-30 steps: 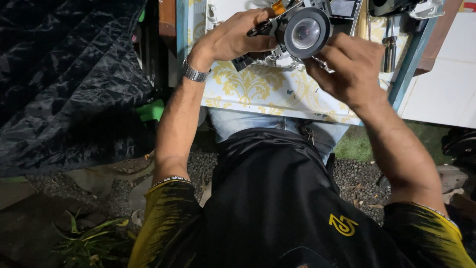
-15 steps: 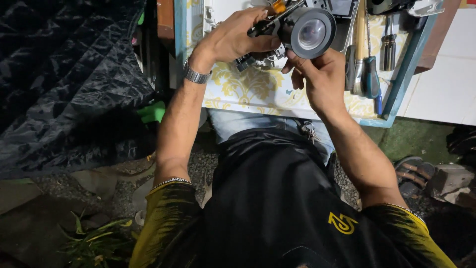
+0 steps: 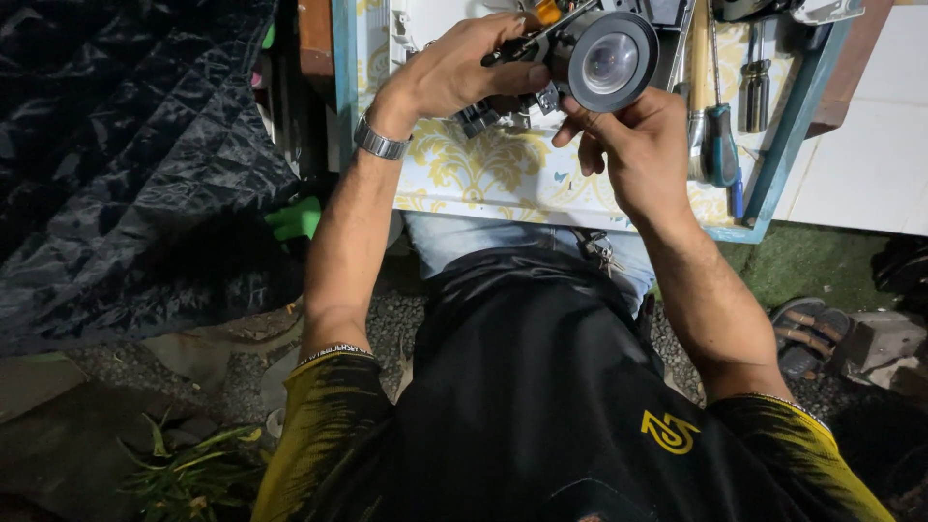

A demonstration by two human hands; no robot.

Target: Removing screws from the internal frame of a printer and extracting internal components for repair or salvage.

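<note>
Above the table [image 3: 483, 184], near its front edge, both hands hold a grey lens unit [image 3: 607, 60], glass facing up. Left hand [image 3: 464, 68]: fingers curled closed over the unit's left side and its dark rear part, thumb on the near side. Right hand [image 3: 633, 145]: under the housing, fingertips touching its lower rim, palm partly open. Screwdriver [image 3: 717, 135] lies on the table just right of the right hand. Watch [image 3: 379, 143] on left wrist.

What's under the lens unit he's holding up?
Under the lens unit lie a yellow-patterned table cover and small dark parts. Both hands, left and right, hide the rest.
</note>
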